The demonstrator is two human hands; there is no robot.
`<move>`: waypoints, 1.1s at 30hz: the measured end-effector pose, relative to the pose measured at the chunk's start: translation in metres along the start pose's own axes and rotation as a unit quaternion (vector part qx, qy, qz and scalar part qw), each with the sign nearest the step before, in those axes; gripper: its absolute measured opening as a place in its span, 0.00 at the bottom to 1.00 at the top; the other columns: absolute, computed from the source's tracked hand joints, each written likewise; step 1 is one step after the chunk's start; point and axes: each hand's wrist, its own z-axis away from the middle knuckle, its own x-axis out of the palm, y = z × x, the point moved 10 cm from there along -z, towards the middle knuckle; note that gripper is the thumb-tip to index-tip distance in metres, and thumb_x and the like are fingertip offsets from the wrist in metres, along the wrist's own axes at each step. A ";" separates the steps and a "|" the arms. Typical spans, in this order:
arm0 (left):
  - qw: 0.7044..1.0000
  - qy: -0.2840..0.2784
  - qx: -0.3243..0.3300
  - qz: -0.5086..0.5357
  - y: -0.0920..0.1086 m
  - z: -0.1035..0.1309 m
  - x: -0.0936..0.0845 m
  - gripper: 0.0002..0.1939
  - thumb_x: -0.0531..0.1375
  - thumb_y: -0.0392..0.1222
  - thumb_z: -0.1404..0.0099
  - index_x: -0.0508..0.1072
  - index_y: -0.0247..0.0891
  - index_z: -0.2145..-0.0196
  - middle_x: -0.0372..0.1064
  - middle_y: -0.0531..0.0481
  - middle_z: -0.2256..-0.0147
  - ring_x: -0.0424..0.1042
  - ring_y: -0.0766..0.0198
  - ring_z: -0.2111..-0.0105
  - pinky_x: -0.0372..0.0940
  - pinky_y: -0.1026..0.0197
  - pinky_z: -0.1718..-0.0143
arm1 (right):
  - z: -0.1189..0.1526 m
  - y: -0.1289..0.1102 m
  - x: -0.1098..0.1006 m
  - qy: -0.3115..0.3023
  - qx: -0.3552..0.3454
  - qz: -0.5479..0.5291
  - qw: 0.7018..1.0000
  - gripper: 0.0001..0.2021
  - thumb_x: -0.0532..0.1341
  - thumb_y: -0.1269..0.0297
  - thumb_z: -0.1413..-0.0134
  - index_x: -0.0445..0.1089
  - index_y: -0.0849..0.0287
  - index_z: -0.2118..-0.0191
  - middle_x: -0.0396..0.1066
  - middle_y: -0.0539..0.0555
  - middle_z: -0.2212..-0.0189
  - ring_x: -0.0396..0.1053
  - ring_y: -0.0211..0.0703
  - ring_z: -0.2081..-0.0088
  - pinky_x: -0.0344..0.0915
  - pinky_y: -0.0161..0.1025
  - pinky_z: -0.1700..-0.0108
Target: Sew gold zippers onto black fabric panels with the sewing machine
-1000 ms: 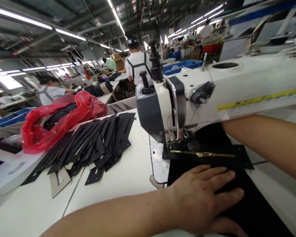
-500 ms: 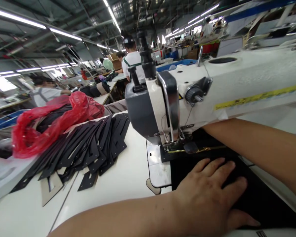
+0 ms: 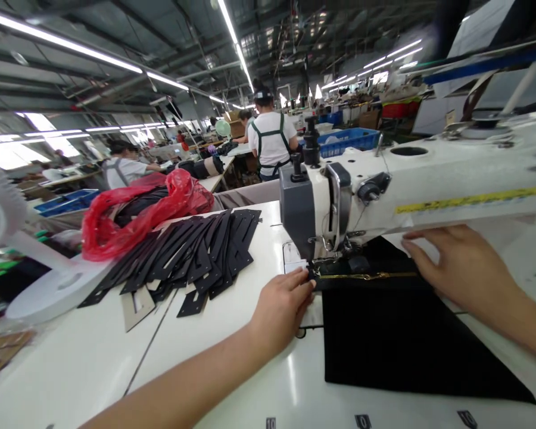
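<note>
A white sewing machine (image 3: pixel 451 185) stands over black fabric (image 3: pixel 397 345) that lies on the white table. A gold zipper (image 3: pixel 375 276) runs across the fabric's upper part, beneath the presser foot. My left hand (image 3: pixel 283 307) is closed at the fabric's left edge beside the needle area, its fingertips on the end of the zipper strip. Right of the needle area, my right hand (image 3: pixel 464 268) is open, thumb and fingers apart, near the fabric's back right edge under the machine arm.
Black cut strips (image 3: pixel 205 256) lie fanned out on the left of the table, with a red plastic bag (image 3: pixel 147 208) behind them. A white fan (image 3: pixel 62 277) stands at far left. Beyond are a blue crate (image 3: pixel 351 142) and a person in a white shirt (image 3: pixel 272 140).
My left hand has moved from lying spread on the fabric to its left edge by the needle. My right hand has come into view from behind the machine head. The view has shifted.
</note>
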 end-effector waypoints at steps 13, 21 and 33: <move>0.908 0.017 -0.186 0.374 -0.066 -0.029 0.025 0.26 0.66 0.37 0.46 0.61 0.38 0.51 0.71 0.46 0.56 0.69 0.57 0.54 0.62 0.54 0.51 | -0.032 0.023 0.088 -0.207 0.018 -0.166 0.964 0.18 0.56 0.53 0.49 0.72 0.57 0.57 0.74 0.53 0.60 0.71 0.49 0.58 0.68 0.42 0.56; 0.972 -0.024 -0.139 0.186 -0.051 -0.039 0.029 0.25 0.70 0.43 0.51 0.68 0.38 0.56 0.70 0.46 0.56 0.65 0.50 0.52 0.55 0.44 0.46 | -0.025 0.039 0.093 -0.147 0.095 0.000 0.985 0.18 0.51 0.59 0.43 0.70 0.63 0.55 0.73 0.64 0.62 0.70 0.59 0.59 0.64 0.53 0.57; 0.971 0.008 -0.163 0.174 -0.058 -0.026 0.020 0.28 0.69 0.43 0.51 0.64 0.39 0.54 0.66 0.46 0.53 0.65 0.51 0.52 0.59 0.49 0.49 | -0.004 -0.055 0.032 -0.069 -0.111 0.074 0.989 0.07 0.56 0.71 0.46 0.70 0.67 0.65 0.71 0.65 0.65 0.68 0.57 0.61 0.62 0.52 0.56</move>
